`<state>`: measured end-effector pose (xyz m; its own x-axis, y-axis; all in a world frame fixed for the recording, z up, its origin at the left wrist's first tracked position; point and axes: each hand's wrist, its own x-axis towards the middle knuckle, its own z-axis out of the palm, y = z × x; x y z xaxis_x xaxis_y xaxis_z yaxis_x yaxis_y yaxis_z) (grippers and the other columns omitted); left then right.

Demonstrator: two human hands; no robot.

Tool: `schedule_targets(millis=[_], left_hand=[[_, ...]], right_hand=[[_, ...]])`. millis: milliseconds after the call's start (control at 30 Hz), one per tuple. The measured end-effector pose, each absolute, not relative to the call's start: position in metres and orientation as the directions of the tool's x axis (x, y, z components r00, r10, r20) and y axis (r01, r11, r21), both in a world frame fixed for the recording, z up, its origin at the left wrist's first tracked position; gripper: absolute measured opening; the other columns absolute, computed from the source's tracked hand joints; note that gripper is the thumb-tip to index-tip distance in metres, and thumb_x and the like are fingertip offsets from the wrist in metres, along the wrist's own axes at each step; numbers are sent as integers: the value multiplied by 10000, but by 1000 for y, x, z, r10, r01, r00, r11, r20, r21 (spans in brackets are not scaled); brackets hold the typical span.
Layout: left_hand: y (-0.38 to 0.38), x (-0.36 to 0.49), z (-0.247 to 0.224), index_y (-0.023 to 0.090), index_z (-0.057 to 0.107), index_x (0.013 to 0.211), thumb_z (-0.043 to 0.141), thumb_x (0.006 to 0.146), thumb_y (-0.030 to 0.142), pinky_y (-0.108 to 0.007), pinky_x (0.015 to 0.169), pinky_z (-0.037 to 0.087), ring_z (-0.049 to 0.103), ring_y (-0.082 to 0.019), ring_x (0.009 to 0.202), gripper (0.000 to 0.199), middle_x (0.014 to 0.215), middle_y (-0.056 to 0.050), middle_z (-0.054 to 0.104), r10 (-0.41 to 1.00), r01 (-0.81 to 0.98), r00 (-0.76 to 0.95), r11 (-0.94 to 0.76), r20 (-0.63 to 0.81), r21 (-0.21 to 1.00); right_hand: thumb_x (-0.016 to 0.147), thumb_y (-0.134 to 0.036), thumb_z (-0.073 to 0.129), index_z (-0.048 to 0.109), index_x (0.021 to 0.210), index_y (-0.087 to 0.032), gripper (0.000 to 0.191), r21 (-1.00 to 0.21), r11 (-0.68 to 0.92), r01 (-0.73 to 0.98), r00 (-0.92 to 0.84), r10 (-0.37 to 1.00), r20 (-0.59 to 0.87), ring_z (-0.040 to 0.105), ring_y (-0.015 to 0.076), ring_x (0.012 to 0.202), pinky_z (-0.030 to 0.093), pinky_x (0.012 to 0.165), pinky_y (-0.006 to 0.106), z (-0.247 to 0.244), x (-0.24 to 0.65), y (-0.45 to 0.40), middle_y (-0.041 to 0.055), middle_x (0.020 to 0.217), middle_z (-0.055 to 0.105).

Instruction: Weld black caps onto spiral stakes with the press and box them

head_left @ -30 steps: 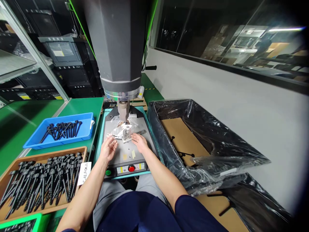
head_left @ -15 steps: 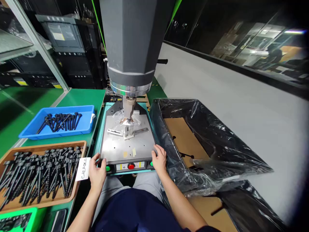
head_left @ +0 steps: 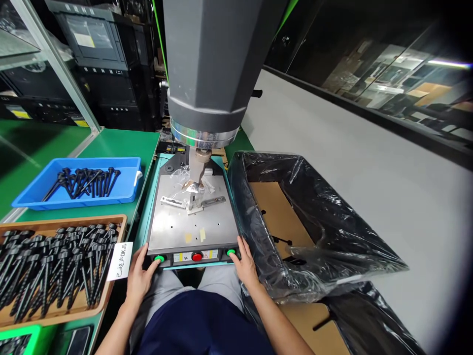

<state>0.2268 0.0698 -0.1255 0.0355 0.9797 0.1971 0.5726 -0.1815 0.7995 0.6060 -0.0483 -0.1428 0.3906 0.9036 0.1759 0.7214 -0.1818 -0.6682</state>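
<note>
My left hand (head_left: pixel 139 276) rests at the left front corner of the machine base, thumb on the left green button (head_left: pixel 159 259), fingers stretched along the side. At the other corner my right hand (head_left: pixel 245 262) has its thumb on the right green button (head_left: pixel 231 252), fingers spread. Neither hand holds anything. Between them sits a red button (head_left: pixel 197 257) on the front panel. Behind lies the metal plate (head_left: pixel 194 236), bearing a small fixture (head_left: pixel 192 202) wrapped in clear film. The machine's metal horn (head_left: pixel 197 162) reaches down onto it from the grey head (head_left: pixel 207 64).
To the left stand a blue tray (head_left: pixel 127 195) and a brown tray (head_left: pixel 117 236), both with black bolt-like parts, and a white handwritten card (head_left: pixel 120 261). A green bin (head_left: pixel 35 335) is nearer. On the right is a box lined with black plastic (head_left: pixel 328 217), beside a pale wall (head_left: pixel 332 128).
Both thumbs have come onto the green buttons, and my hands have settled against the base's front corners. The view has shifted slightly. The horn looks much the same.
</note>
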Motion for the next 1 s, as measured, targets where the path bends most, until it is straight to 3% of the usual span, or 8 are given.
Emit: schedule_targets(millis=[167, 367, 433, 500, 600, 733, 833, 1000], left_hand=[[63, 236, -106, 272, 497, 1400, 662, 803, 482, -461, 1071, 433, 530, -294, 1267, 654, 1369, -93, 564, 985, 593, -2, -137, 171, 794], [52, 269, -66, 192, 606, 1236, 638, 837, 374, -477, 1053, 437, 568, -293, 1196, 439, 1261, -139, 608, 929, 516, -29, -302, 369, 801], [55, 288, -58, 195, 644, 1148, 638, 839, 377, -466, 1010, 472, 616, -276, 1116, 358, 1192, -128, 647, 960, 374, -7, -257, 279, 891], [65, 308, -54, 190, 656, 1104, 653, 828, 406, -460, 985, 492, 642, -270, 1081, 350, 1163, -128, 673, 994, 179, 14, -106, 105, 978], [91, 335, -52, 170, 648, 1101, 721, 769, 427, -478, 1044, 449, 645, -269, 1103, 426, 1167, -143, 686, 994, -104, 61, 92, -85, 990], [133, 361, -42, 172, 634, 1111, 807, 676, 389, -470, 1086, 407, 614, -263, 1166, 516, 1249, -153, 648, 986, -314, 126, 142, -107, 939], [159, 375, -28, 180, 614, 1135, 855, 609, 333, -438, 1082, 408, 591, -255, 1199, 599, 1291, -153, 619, 991, -416, 98, 120, -87, 901], [177, 387, -8, 159, 618, 1086, 881, 557, 315, -362, 954, 483, 664, -187, 982, 612, 1024, -93, 699, 987, -493, 126, 150, -101, 857]], right_hand=[[963, -375, 484, 230, 1558, -274, 655, -680, -171, 713, 381, 908, 171, 349, 277, 1435, 381, 1139, 454, -142, 605, -48, 112, 1575, 297], [946, -410, 498, 225, 1562, -242, 694, -701, -169, 693, 381, 911, 158, 312, 282, 1453, 327, 1168, 470, -142, 606, -47, 126, 1581, 279], [936, -432, 510, 236, 1559, -236, 708, -709, -182, 681, 403, 902, 156, 320, 287, 1449, 329, 1166, 476, -141, 604, -46, 129, 1577, 290], [924, -451, 522, 254, 1554, -231, 719, -719, -200, 666, 422, 895, 142, 331, 294, 1442, 337, 1160, 484, -140, 603, -46, 132, 1571, 302], [903, -472, 540, 291, 1543, -214, 734, -737, -208, 643, 429, 895, 121, 340, 302, 1437, 341, 1156, 491, -138, 602, -46, 139, 1561, 324], [882, -487, 562, 388, 1498, -212, 697, -786, -165, 595, 437, 888, 144, 377, 291, 1417, 342, 1157, 487, -134, 606, -44, 131, 1524, 396], [877, -515, 550, 526, 1392, -189, 610, -839, -164, 518, 465, 878, 116, 502, 290, 1316, 414, 1100, 492, -127, 613, -38, 146, 1405, 531], [857, -528, 559, 676, 1154, -163, 485, -862, -148, 485, 603, 770, 208, 609, 292, 1145, 514, 972, 480, -97, 608, -20, 168, 1229, 631]])
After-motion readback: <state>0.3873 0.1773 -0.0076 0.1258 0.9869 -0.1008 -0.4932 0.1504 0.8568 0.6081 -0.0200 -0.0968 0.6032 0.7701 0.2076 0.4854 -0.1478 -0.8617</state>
